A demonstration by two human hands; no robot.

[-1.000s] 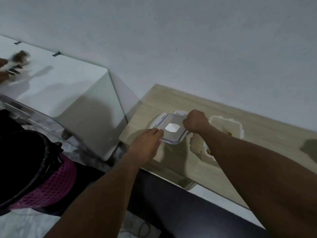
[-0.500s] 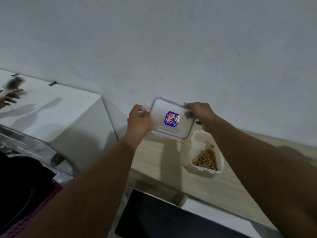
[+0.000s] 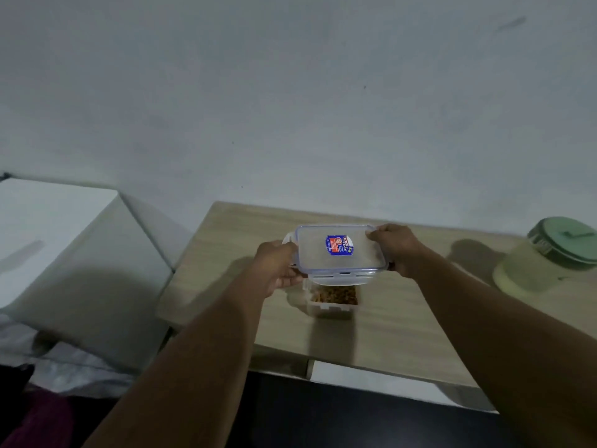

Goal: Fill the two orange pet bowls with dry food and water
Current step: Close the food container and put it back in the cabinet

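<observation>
Both hands hold a clear lid (image 3: 340, 250) by its ends: left hand (image 3: 278, 267) and right hand (image 3: 395, 248) are closed tight on it. Under it, mid-frame, an open box (image 3: 329, 302) of brown dry food (image 3: 336, 294) sits on the wooden table (image 3: 403, 318). A green-topped jar (image 3: 546, 257) stands at far right.

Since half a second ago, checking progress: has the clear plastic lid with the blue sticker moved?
Yes. The clear plastic lid has dropped closer to the open food container on the table.

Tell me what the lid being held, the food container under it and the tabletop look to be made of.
Lid: clear glossy plastic, see-through, blue rim, printed sticker.
Food container: translucent white plastic, likely; brown kibble shows inside.
Tabletop: pale matte wood-grain, probably laminate rather than solid wood.
</observation>
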